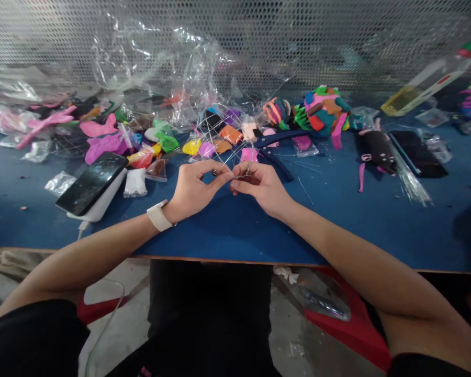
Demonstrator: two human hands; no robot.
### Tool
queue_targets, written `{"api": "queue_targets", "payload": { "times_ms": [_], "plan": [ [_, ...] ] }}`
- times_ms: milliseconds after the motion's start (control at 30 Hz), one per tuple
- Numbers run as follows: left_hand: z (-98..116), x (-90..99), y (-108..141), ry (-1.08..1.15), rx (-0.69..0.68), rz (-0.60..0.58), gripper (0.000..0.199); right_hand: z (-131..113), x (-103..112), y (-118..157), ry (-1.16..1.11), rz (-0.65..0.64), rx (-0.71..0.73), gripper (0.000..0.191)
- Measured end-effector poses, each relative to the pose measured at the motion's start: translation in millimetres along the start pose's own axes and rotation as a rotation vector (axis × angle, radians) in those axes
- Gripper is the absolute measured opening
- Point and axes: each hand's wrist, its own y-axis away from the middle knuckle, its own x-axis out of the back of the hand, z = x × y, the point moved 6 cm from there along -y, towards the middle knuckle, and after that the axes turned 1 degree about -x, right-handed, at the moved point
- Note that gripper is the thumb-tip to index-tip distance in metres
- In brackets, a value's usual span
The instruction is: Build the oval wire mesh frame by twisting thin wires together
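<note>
Thin silvery wire (226, 157) is pinched between my two hands over the front part of the blue table. My left hand (198, 186), with a pale band on the wrist, is closed, thumb against index finger. Fingertips nearly touching it, my right hand (265, 186) is closed on the same wire. Several strands fan out and curve away behind the fingers, above small packets of coloured clay (231, 134). Just beyond my right hand lies a tool with dark blue handles (288, 135), its working end partly hidden. Loose wire pieces (306, 191) lie to the right.
A phone (92, 183) rests on a white block at the left. Clear plastic bags (160, 63) pile against the perforated metal screen (259, 31). A ball of mixed clay (327, 112), a black clay figure (377, 149), a wire bundle (410, 180) and a bottle (427, 86) stand rightward.
</note>
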Motion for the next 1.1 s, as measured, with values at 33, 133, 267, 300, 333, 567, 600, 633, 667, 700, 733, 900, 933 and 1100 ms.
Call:
{"api": "queue_targets", "payload": {
  "times_ms": [33,133,267,300,333,567,600,633,667,700,733,900,933,1100],
  "plan": [
    [-0.9,-0.3,0.1,0.013,0.013,-0.005,0.019,-0.1,0.5,-0.5,0.021,0.000,0.014,0.045],
    [-2.9,-2.0,1.0,0.064,0.036,-0.024,0.023,-1.3,4.1,-2.4,0.093,0.024,0.116,0.038],
    [-2.4,-0.6,1.3,0.042,0.008,-0.006,0.022,3.2,6.9,-4.0,0.145,0.036,0.143,0.034],
    [-2.2,0.6,0.9,0.019,-0.003,0.005,0.022,5.7,6.8,-4.1,0.142,0.031,0.102,0.036],
    [-2.0,1.9,0.4,-0.006,-0.017,0.014,0.022,7.9,6.4,-3.9,0.121,0.028,0.055,0.041],
    [7.4,5.2,3.4,-0.228,-0.342,0.024,0.015,15.0,-4.0,0.6,-0.184,-0.045,-0.237,0.053],
    [7.4,4.3,4.7,-0.258,-0.384,0.011,0.015,15.4,-3.9,0.9,-0.192,-0.038,-0.256,0.055],
    [7.1,3.2,5.9,-0.281,-0.424,-0.008,0.014,15.8,-3.4,1.3,-0.195,-0.030,-0.275,0.055],
    [6.6,1.8,7.0,-0.297,-0.463,-0.033,0.013,16.1,-2.8,1.6,-0.195,-0.024,-0.293,0.055],
    [6.2,0.3,8.2,-0.304,-0.504,-0.061,0.011,16.2,-2.2,1.8,-0.194,-0.021,-0.308,0.055],
    [6.0,-1.0,9.3,-0.308,-0.544,-0.087,0.009,16.0,-1.7,2.0,-0.194,-0.022,-0.321,0.054],
    [7.1,-3.0,13.1,-0.355,-0.672,-0.139,0.010,14.6,-0.6,2.5,-0.223,-0.030,-0.358,0.050],
    [6.8,-3.6,13.1,-0.363,-0.669,-0.154,0.011,14.6,0.0,2.5,-0.228,-0.022,-0.361,0.049],
    [5.5,-6.3,13.7,-0.393,-0.633,-0.198,0.017,15.2,0.9,1.6,-0.221,-0.012,-0.343,0.049]
  ]
}}
